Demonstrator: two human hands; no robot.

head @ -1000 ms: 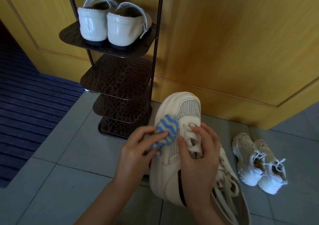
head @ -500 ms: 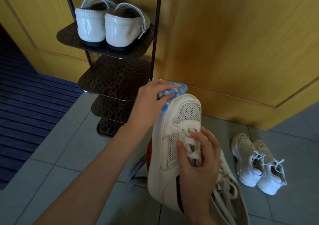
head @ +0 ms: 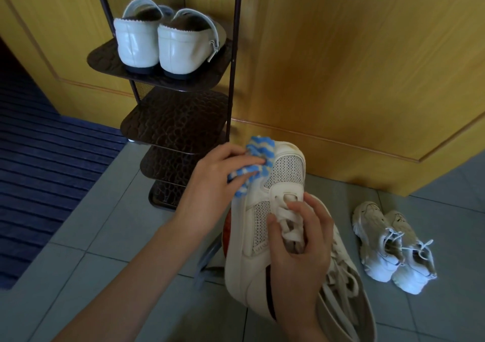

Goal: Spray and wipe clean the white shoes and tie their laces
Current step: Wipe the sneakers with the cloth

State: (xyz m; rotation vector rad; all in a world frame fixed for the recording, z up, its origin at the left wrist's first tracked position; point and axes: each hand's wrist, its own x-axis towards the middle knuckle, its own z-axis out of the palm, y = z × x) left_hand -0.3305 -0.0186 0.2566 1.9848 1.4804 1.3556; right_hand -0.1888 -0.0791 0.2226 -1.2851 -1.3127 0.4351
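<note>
Left hand [head: 214,181] pinches the striped cloth [head: 256,163] against the white sneaker [head: 252,239] toe, right hand [head: 299,247] gripping its laces (wiping step); next, probably rub down the side

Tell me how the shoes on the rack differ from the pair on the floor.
The rack pair stands on the top shelf; the floor pair sits on the tiles. The rack pair is smooth and glossy, showing no laces; the floor pair is laced and looks duller. Both are pale pairs, side by side.
</note>
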